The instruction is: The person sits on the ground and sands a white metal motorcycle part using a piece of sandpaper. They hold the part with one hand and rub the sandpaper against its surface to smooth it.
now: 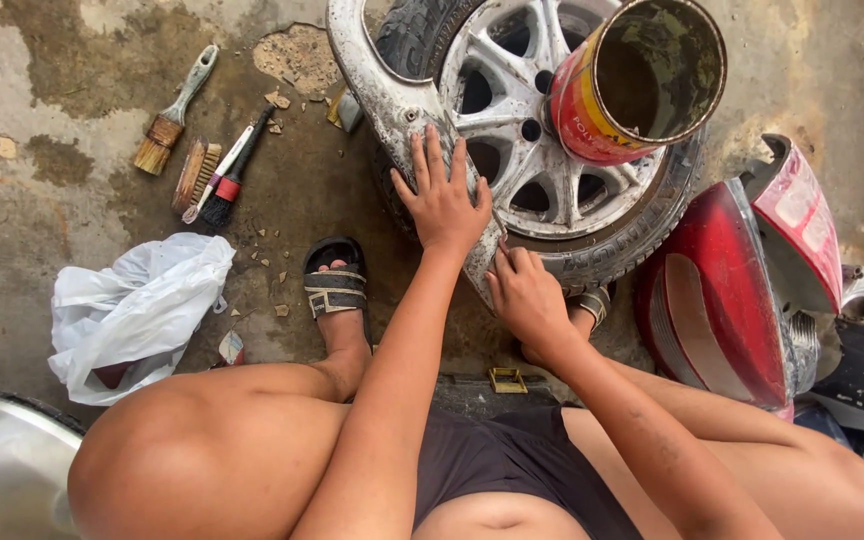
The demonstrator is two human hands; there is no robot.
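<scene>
A scuffed white curved panel (377,85) lies across a silver alloy wheel (512,130) with its tyre, flat on the concrete floor. My left hand (442,200) rests flat on the panel with fingers spread, pressing it down. My right hand (527,295) is just below it, its fingers curled and pinched on the panel's lower end; whether something small is between them is hidden. An open red and yellow tin can (642,80), dirty inside, stands on the wheel's right side. I am squatting, with my sandalled foot (337,290) left of the wheel.
Three brushes (202,160) lie on the floor at upper left. A crumpled white plastic bag (132,315) sits at left. Red vehicle body parts (722,290) lean at right. A shiny metal piece (2,465) is at bottom left, and a small yellow item (507,380) lies between my legs.
</scene>
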